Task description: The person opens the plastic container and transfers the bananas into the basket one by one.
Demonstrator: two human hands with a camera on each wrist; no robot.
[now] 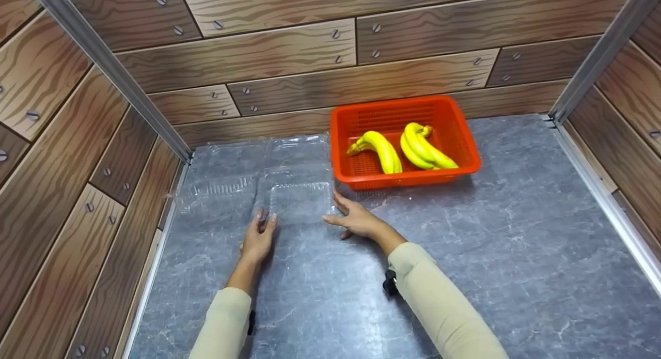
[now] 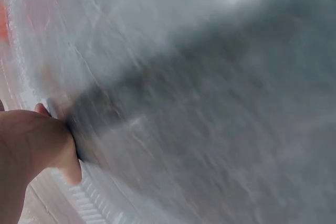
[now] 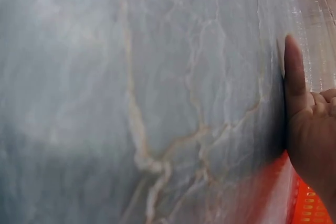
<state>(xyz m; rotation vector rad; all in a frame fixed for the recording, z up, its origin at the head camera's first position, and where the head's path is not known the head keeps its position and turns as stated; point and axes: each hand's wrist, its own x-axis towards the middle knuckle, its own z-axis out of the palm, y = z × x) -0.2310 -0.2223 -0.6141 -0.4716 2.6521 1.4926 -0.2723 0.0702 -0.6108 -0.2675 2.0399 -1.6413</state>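
A clear plastic container (image 1: 301,201) lies on the grey marbled table between my two hands. My left hand (image 1: 258,237) is at its near left side, thumb and fingers apart. On the other side my right hand (image 1: 359,221) has its fingers spread along the right edge, with the thumb pointing inward. More clear plastic containers (image 1: 219,187) lie to the left and behind, edges overlapping in this view. In the left wrist view the left hand (image 2: 37,142) is beside ridged clear plastic. The right wrist view shows the right hand (image 3: 315,129) with its thumb extended beside the clear plastic.
A red plastic basket (image 1: 405,180) stands at the back, right of the containers. Two bunches of yellow bananas (image 1: 421,147) lie in it. Wood-patterned walls (image 1: 289,72) with metal corner rails (image 1: 111,72) enclose the marbled table (image 1: 496,255).
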